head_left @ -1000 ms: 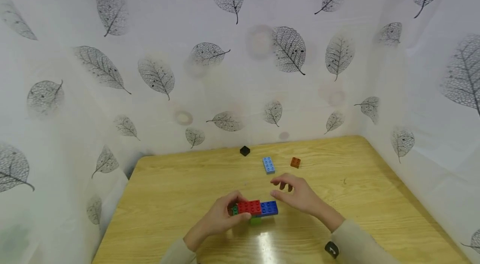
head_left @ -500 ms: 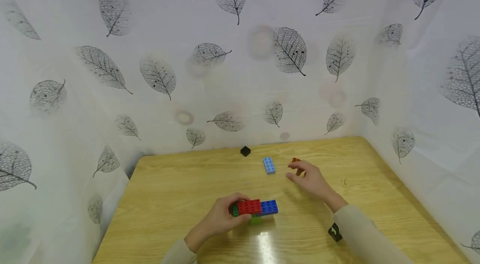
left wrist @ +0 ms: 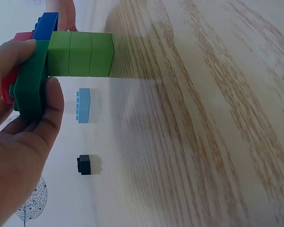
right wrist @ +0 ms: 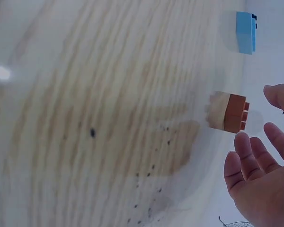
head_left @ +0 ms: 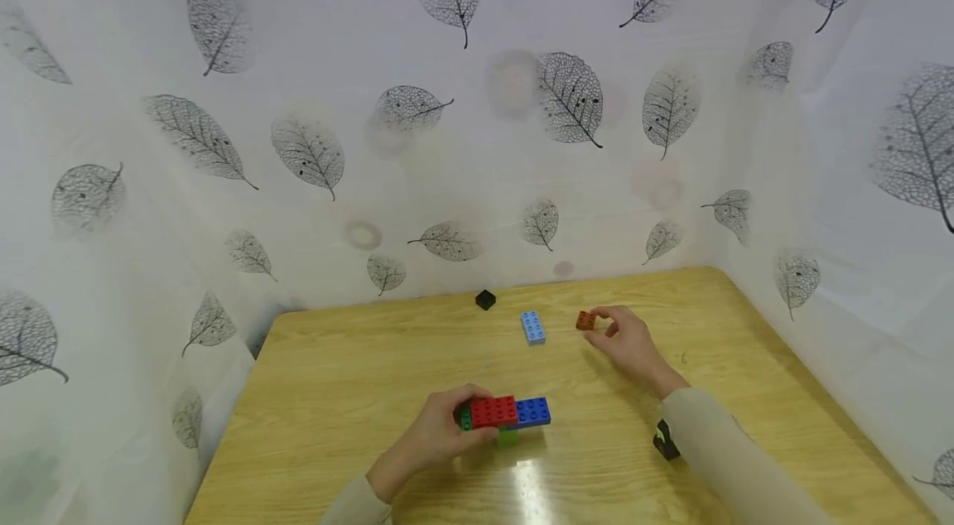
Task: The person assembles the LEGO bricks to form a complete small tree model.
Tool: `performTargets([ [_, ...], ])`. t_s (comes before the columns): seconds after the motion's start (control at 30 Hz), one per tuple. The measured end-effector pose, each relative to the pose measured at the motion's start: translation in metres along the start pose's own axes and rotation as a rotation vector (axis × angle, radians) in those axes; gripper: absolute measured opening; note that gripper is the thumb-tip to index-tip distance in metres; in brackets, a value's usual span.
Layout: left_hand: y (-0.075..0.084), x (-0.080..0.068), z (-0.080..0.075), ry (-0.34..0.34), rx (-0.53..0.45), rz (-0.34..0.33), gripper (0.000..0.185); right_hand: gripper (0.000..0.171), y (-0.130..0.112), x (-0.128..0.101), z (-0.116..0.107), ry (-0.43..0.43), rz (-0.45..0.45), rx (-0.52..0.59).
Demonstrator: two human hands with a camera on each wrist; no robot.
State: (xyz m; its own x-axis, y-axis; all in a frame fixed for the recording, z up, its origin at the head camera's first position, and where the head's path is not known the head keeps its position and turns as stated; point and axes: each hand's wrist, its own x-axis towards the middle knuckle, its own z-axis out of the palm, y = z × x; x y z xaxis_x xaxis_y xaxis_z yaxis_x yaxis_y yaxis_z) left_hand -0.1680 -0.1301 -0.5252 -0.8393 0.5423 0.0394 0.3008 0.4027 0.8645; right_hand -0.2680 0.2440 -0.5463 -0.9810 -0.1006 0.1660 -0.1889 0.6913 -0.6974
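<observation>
My left hand (head_left: pixel 450 426) grips a block of joined bricks (head_left: pixel 507 413) near the table's front, just above the wood. Its top is a red brick (head_left: pixel 493 411) and a blue brick (head_left: pixel 533 411). In the left wrist view my fingers curl round the dark green end brick (left wrist: pixel 31 80), with light green bricks (left wrist: pixel 80 54) under it. My right hand (head_left: pixel 607 328) is further back beside a small brown brick (head_left: pixel 585 320). In the right wrist view that brown brick (right wrist: pixel 229 112) lies on the table between my spread thumb and fingers (right wrist: pixel 244 151), untouched.
A light blue brick (head_left: pixel 532 327) lies left of the brown one, and a small black brick (head_left: pixel 485 299) sits by the back wall. The wooden table (head_left: pixel 335 376) is enclosed by leaf-patterned white sheets at the back and both sides.
My right hand has moved away from the joined bricks, back and to the right, up to the brown brick. The left hand and its block have stayed put.
</observation>
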Motion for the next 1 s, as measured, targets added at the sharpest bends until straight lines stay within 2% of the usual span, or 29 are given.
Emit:
performTargets([
  [0.23,0.000,0.000,0.000,0.001,0.014,0.007,0.039,0.052,0.008,0.007,0.005,-0.013,0.036,0.027],
  [0.6,0.003,0.000,-0.002,-0.001,0.021,0.001,0.040,0.052,0.005,0.013,0.012,0.007,0.040,-0.054],
  [1.0,-0.002,0.001,0.000,0.003,0.034,0.014,0.039,0.046,0.012,0.012,0.016,0.020,0.041,-0.038],
])
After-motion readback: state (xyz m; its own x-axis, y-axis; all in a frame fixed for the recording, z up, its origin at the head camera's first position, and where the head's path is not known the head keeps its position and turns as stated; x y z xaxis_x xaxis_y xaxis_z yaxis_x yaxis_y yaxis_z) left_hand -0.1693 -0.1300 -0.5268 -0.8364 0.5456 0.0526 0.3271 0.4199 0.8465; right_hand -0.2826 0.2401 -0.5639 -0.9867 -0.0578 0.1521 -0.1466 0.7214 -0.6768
